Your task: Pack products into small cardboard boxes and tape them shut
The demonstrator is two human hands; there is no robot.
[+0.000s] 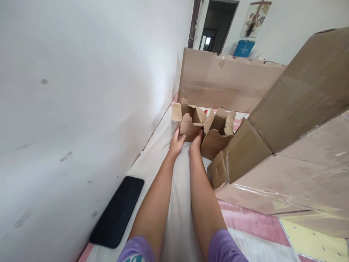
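Observation:
Both of my arms reach forward over a pale sheet to a small open cardboard box (pixel 190 131) with torn, ragged top flaps. My left hand (pixel 176 143) presses on its left side, thumb toward the front face. On the opposite side, my right hand (pixel 195 142) grips the box's right edge, its fingers partly hidden in the gap beside a second box. That second open cardboard box (pixel 214 143), torn along its top too, stands upright just to the right. The inside of both boxes is shadowed.
A white wall (pixel 81 91) runs along the left. Beside it lies a black phone (pixel 117 211). Large taped cardboard boxes (pixel 300 174) crowd the right, and a long cardboard panel (pixel 229 80) stands behind. Farther back are a blue bin (pixel 244 48) and a doorway (pixel 219 25).

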